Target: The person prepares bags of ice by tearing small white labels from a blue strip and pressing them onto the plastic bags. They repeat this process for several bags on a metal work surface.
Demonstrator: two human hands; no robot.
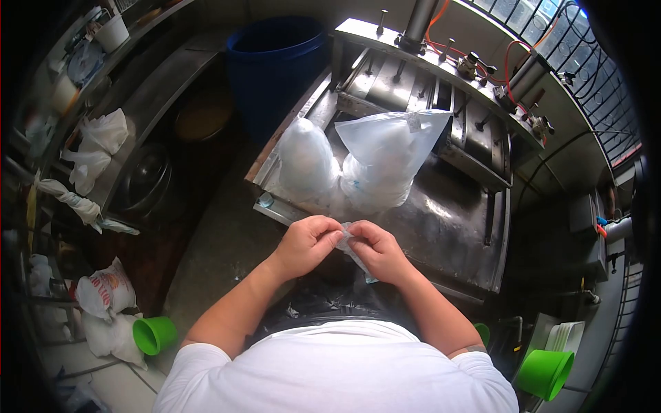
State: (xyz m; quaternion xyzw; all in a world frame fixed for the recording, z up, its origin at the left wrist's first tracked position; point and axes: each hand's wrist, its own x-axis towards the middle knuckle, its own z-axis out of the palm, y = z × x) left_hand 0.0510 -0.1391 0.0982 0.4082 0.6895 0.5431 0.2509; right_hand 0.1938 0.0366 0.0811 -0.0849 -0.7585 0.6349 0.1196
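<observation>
In front of my body, my left hand point(308, 246) and my right hand point(379, 253) meet, both pinching a thin, crumpled translucent plastic bag point(356, 257). The bag hangs down between them, with a bluish tip below my right hand. Just beyond my hands, two filled plastic bags stand on the metal press table point(447, 227). One filled bag point(306, 158) is rounded on top; the other bag point(382, 165) has a wide, loose upper end. What fills them looks pale and cannot be made out.
A metal frame with cylinders point(418, 27) spans the table's far side. Behind the table's left corner stands a blue barrel point(275, 62). Shelving point(138, 41) runs along the left. Green buckets point(155, 335) sit low on both sides, near a white sack point(107, 289).
</observation>
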